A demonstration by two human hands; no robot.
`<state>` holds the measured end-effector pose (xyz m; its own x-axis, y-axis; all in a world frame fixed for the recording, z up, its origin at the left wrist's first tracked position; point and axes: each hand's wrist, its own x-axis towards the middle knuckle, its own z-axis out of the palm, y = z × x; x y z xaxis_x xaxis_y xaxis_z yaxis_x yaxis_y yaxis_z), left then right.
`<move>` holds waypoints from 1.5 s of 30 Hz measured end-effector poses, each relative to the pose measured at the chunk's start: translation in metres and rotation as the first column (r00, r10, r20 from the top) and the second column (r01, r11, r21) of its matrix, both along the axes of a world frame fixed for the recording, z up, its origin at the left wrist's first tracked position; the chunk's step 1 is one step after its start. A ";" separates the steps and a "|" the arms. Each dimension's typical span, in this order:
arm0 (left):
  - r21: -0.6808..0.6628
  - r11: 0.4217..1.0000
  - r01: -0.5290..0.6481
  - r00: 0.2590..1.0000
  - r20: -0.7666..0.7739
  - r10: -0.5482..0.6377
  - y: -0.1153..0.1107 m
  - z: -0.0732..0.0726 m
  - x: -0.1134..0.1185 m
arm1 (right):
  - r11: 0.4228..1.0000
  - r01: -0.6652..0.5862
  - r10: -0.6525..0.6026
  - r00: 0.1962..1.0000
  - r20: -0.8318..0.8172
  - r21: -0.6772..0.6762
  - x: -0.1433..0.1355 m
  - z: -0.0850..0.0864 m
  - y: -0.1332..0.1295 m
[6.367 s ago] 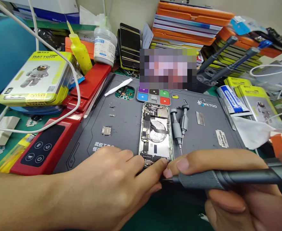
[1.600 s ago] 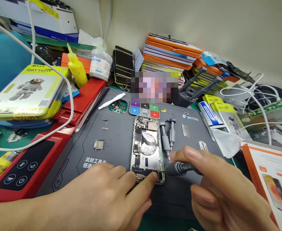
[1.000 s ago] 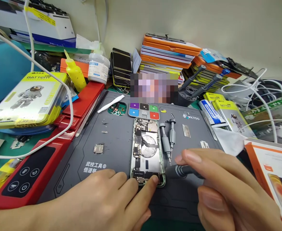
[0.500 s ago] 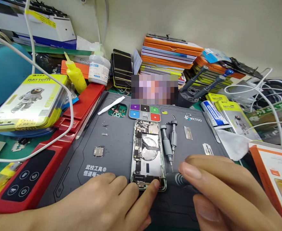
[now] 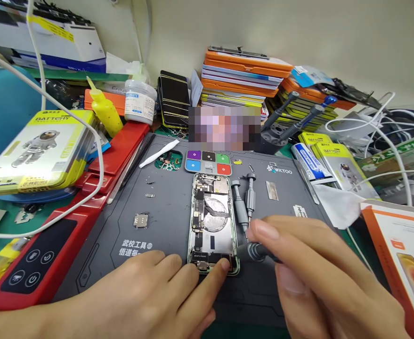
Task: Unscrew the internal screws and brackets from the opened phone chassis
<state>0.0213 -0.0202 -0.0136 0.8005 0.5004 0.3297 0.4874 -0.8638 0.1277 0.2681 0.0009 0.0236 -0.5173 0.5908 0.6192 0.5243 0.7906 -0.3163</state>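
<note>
An opened phone [image 5: 212,235] with a pale green frame lies on the dark grey mat, its circuit board and inner plate bare. The index fingertip of my left hand [image 5: 157,287] presses on the dark part at the phone's lower right end; the other fingers are bent beside it, and the thumb is mostly hidden. My right hand [image 5: 320,268] pinches a dark ringed screwdriver [image 5: 258,252] between thumb and fingers, close to the phone's lower right corner. Its tip is blurred. Two grey screwdrivers [image 5: 240,207] lie along the phone's right side, partly behind my right hand.
On the mat [image 5: 122,207] sit a small metal plate [image 5: 141,221], a white pry tool [image 5: 159,153], a coloured tray [image 5: 208,162] and a blade [image 5: 300,211]. A red device [image 5: 61,235] and battery boxes [image 5: 39,150] stand left, a screwdriver holder [image 5: 277,134] behind, an orange-white box [image 5: 401,254] right.
The view has shifted slightly, so everything sits a little further left and higher. My right hand has moved slightly with the screwdriver; my left fingertip stays on the phone's lower end.
</note>
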 end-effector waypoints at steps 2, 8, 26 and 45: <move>-0.001 1.000 0.003 1.000 0.000 -0.003 0.001 0.000 0.000 | 1.000 -0.012 0.012 1.000 0.023 0.005 0.001 -0.002 0.000; 0.009 1.000 0.013 1.000 -0.004 -0.013 0.001 0.003 0.001 | 0.999 -0.012 0.009 0.998 0.060 0.045 0.002 -0.006 0.000; -0.069 0.997 -0.023 0.999 0.032 0.025 0.000 0.008 -0.004 | 0.998 -0.057 0.056 0.998 -0.041 -0.006 -0.007 -0.006 0.003; -0.136 0.991 -0.016 0.999 0.029 0.020 0.000 0.008 -0.003 | 0.998 -0.048 0.049 0.997 -0.052 0.032 -0.010 -0.008 0.005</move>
